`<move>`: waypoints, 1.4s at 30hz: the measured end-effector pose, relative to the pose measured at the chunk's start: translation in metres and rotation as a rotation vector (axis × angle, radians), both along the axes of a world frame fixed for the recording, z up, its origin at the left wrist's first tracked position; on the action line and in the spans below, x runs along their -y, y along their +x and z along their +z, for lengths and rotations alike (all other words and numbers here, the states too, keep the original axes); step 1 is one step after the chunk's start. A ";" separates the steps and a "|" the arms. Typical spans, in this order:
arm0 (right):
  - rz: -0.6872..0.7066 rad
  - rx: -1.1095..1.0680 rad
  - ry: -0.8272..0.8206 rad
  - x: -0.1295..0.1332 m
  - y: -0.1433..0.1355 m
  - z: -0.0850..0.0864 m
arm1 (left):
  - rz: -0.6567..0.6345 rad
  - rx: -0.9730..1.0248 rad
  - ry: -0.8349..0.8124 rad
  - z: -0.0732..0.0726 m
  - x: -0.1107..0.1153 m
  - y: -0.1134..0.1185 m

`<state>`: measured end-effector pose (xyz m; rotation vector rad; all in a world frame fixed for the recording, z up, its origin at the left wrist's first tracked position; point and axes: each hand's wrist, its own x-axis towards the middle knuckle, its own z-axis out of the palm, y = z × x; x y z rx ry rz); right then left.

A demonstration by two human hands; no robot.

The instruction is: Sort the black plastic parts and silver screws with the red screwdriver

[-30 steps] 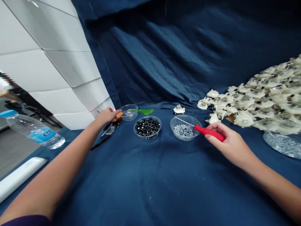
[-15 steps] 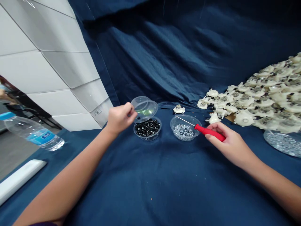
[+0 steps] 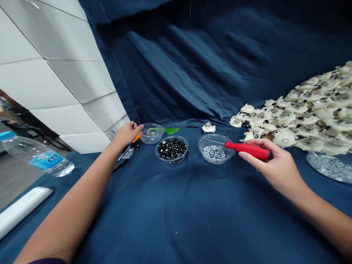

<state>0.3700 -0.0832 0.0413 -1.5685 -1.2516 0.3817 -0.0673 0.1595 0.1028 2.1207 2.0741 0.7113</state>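
At the back left, my left hand (image 3: 127, 134) pinches the rim of a clear plastic bowl (image 3: 153, 137), which looks nearly empty and rests on or just above the cloth. To its right stands a clear bowl of small black parts (image 3: 172, 149). My right hand (image 3: 280, 165) is wrapped around the red handle of a screwdriver (image 3: 250, 150). The thin shaft points left, over a bowl of small silver screws (image 3: 215, 153). Behind that bowl sits a single cream plastic part (image 3: 208, 127).
A large heap of cream plastic parts (image 3: 310, 113) covers the back right, with a dish of metal pieces (image 3: 330, 167) before it. Stacked white boxes (image 3: 63, 84), a water bottle (image 3: 41, 156) and a white bar (image 3: 23, 209) are at left. Tools (image 3: 126, 154) lie by my left wrist.
My left hand has carried the clear bowl leftward and down from above the black parts, uncovering a green leaf-like piece. My right hand has shifted slightly right with the screwdriver.
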 end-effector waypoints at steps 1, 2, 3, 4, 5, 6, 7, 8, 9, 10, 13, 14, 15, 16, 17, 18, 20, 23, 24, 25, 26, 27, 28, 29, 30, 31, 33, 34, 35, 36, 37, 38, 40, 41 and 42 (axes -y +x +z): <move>0.002 -0.060 0.021 0.000 0.000 0.000 | 0.022 -0.005 -0.043 -0.001 -0.003 -0.005; 0.006 -0.114 0.044 -0.001 0.001 0.000 | 0.040 -0.002 -0.054 0.001 -0.005 -0.008; 0.015 -0.154 0.069 -0.002 0.002 -0.001 | 0.051 0.011 -0.032 0.005 -0.005 -0.010; 0.025 -0.173 0.093 -0.003 0.003 -0.002 | 0.058 0.049 0.018 0.012 -0.003 -0.010; 0.036 -0.175 0.110 -0.003 0.003 -0.003 | 0.047 0.087 0.061 0.022 0.002 -0.008; 0.047 -0.163 0.119 -0.003 0.004 -0.003 | 0.028 0.119 0.094 0.033 0.008 -0.004; 0.058 -0.140 0.118 -0.003 0.004 -0.004 | -0.027 0.160 0.100 0.046 0.017 0.003; 0.067 -0.109 0.108 -0.002 0.004 -0.004 | -0.087 0.212 0.102 0.057 0.028 0.011; 0.075 -0.077 0.088 -0.001 0.004 -0.004 | -0.152 0.266 0.089 0.066 0.043 0.022; 0.083 -0.057 0.063 0.000 0.003 -0.004 | -0.227 0.316 0.070 0.071 0.062 0.033; 0.117 -0.105 0.000 0.002 0.002 -0.002 | -0.706 0.662 -0.201 0.058 0.130 0.070; 0.123 -0.150 -0.001 0.003 0.001 -0.001 | -0.826 0.695 -0.367 0.046 0.153 0.081; 0.124 -0.195 0.011 0.003 0.001 -0.001 | -0.914 0.662 -0.552 0.031 0.173 0.090; 0.119 -0.236 0.034 0.003 0.000 0.000 | -0.986 0.601 -0.715 0.016 0.189 0.097; 0.107 -0.271 0.063 0.003 0.000 0.001 | -1.063 0.544 -0.826 0.000 0.200 0.101; 0.092 -0.304 0.092 0.002 0.000 0.002 | -1.114 0.509 -0.905 -0.015 0.206 0.104; 0.061 -0.368 0.139 0.001 -0.001 0.005 | -1.080 0.575 -0.933 -0.042 0.204 0.105; 0.040 -0.448 0.174 -0.001 -0.002 0.008 | -0.948 0.800 -0.942 -0.068 0.183 0.102; 0.039 -0.469 0.178 -0.001 -0.002 0.008 | -0.927 0.898 -0.951 -0.074 0.176 0.100; 0.038 -0.487 0.181 -0.001 -0.003 0.009 | -0.910 0.988 -0.972 -0.079 0.169 0.100; 0.034 -0.499 0.181 -0.001 -0.003 0.009 | -0.895 1.075 -0.996 -0.082 0.165 0.099; 0.031 -0.505 0.181 -0.001 -0.004 0.009 | -0.880 1.150 -1.017 -0.085 0.162 0.098; 0.031 -0.504 0.180 -0.001 -0.004 0.009 | -0.863 1.209 -1.036 -0.086 0.160 0.098; 0.032 -0.493 0.178 -0.001 -0.004 0.008 | -0.845 1.249 -1.048 -0.087 0.159 0.098; 0.037 -0.471 0.170 -0.001 -0.004 0.007 | -0.829 1.267 -1.053 -0.088 0.159 0.098; 0.049 -0.439 0.159 -0.001 -0.004 0.006 | -0.818 1.265 -1.053 -0.088 0.159 0.098; 0.089 -0.360 0.128 -0.002 -0.003 0.002 | -0.802 1.226 -1.044 -0.089 0.159 0.098; 0.113 -0.321 0.107 -0.002 -0.003 -0.001 | -0.796 1.206 -1.035 -0.089 0.159 0.098; 0.136 -0.286 0.082 -0.002 -0.003 -0.003 | -0.793 1.195 -1.020 -0.089 0.159 0.098; 0.156 -0.258 0.059 -0.002 -0.004 -0.005 | -0.790 1.192 -1.008 -0.088 0.159 0.098; 0.167 -0.238 0.042 -0.002 -0.004 -0.006 | -0.787 1.195 -0.999 -0.088 0.158 0.099; 0.170 -0.224 0.036 -0.002 -0.004 -0.007 | -0.784 1.201 -0.996 -0.088 0.158 0.099; 0.154 -0.214 0.055 -0.002 -0.004 -0.007 | -0.778 1.212 -0.994 -0.088 0.158 0.099; 0.143 -0.216 0.077 -0.002 -0.003 -0.007 | -0.776 1.212 -0.991 -0.088 0.158 0.099; 0.132 -0.219 0.097 -0.002 -0.003 -0.006 | -0.774 1.208 -0.988 -0.088 0.158 0.098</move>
